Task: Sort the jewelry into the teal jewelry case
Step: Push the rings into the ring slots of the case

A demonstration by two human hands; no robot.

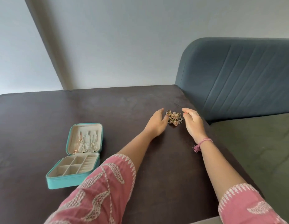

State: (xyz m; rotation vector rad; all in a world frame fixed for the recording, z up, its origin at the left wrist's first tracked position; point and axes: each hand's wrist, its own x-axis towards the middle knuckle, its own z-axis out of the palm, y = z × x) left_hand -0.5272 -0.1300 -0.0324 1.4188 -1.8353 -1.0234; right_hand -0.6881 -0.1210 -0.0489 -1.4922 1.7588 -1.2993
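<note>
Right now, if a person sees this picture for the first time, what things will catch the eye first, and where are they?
First, the two hands at the far right of the dark table: the left hand and the right hand cup a small tangled jewelry pile between them. Then the teal jewelry case, lying open at the near left, with chains in its lid and pale, mostly bare compartments.

We see a dark brown table (pixel 124 101) against a pale wall. On its left part lies the teal jewelry case (pixel 75 159), open, lid flat, with chains in the lid. Toward the far right sits a tangled jewelry pile (pixel 174 118), well apart from the case.
</note>
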